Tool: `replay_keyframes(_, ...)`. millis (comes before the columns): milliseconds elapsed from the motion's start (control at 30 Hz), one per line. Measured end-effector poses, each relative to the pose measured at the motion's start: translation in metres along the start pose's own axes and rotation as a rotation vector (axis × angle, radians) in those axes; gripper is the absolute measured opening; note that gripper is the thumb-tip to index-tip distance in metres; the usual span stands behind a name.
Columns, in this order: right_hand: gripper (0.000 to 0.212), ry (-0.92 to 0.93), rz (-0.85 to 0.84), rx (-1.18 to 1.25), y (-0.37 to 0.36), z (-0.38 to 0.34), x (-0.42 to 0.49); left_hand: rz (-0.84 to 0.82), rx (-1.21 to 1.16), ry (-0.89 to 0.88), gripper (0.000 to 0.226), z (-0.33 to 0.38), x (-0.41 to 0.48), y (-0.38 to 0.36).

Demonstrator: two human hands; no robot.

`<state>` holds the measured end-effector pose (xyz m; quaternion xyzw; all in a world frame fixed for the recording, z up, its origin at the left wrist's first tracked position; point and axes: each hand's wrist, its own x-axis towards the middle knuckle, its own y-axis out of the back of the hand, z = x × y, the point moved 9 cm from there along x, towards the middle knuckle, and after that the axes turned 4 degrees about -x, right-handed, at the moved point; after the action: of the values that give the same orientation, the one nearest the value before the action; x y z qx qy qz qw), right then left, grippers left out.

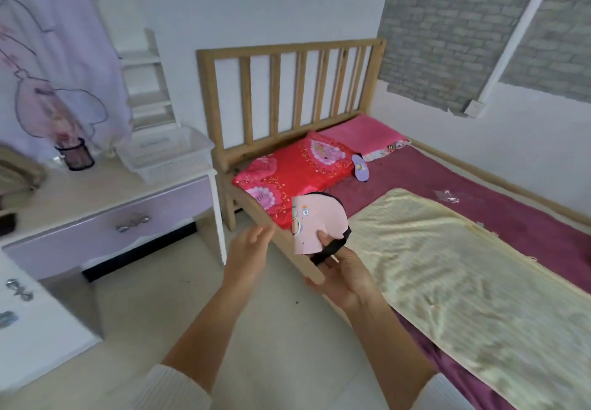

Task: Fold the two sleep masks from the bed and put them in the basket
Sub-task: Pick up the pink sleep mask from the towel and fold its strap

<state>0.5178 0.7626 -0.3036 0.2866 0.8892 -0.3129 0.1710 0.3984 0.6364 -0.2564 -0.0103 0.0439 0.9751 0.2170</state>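
The right hand [343, 273] pinches the folded pink cartoon-printed sleep mask [315, 224] upright; the left hand [248, 251] hangs open beside it — nearer the white plastic lattice basket [166, 163], up-left on the dresser. The purple sleep mask [361, 169] lies on the bed.

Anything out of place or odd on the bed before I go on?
Small clear scraps lie loose on the maroon sheet near the wall. The purple sleep mask rests unfolded beside the red pillow. The pink sleep mask is folded in the right hand.
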Motion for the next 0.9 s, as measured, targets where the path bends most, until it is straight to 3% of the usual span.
replay_keyframes(133, 0.026, -0.067, -0.09, -0.079, -0.066, 0.016, 0.032, 0.01, 0.109, -0.12, 0.005, -0.015, 0.01, 0.038)
replay_keyframes(200, 0.027, -0.084, -0.142, -0.115, -0.095, 0.024, 0.047, -0.008, 0.182, -0.172, 0.018, -0.015, 0.021, 0.044)
replay_keyframes(400, 0.015, -0.15, -0.199, -0.088, -0.151, 0.037, 0.113, 0.104, 0.328, -0.153, 0.012, -0.033, 0.083, 0.089)
replay_keyframes(500, 0.016, -0.147, -0.185, -0.065, -0.155, 0.019, 0.168, 0.136, 0.33, -0.129, 0.009, -0.04, 0.125, 0.119)
replay_keyframes(700, 0.011, -0.221, -0.142, -0.241, -0.178, -0.013, 0.273, 0.131, 0.336, -0.074, 0.009, -0.036, 0.237, 0.157)
replay_keyframes(800, 0.016, -0.202, -0.169, -0.285, -0.201, -0.035, 0.319, 0.157, 0.345, -0.057, 0.025, -0.03, 0.294, 0.164)
replay_keyframes(900, 0.01, -0.114, -0.187, -0.348, -0.225, -0.056, 0.367, 0.174, 0.18, -0.016, 0.028, -0.033, 0.34, 0.172)
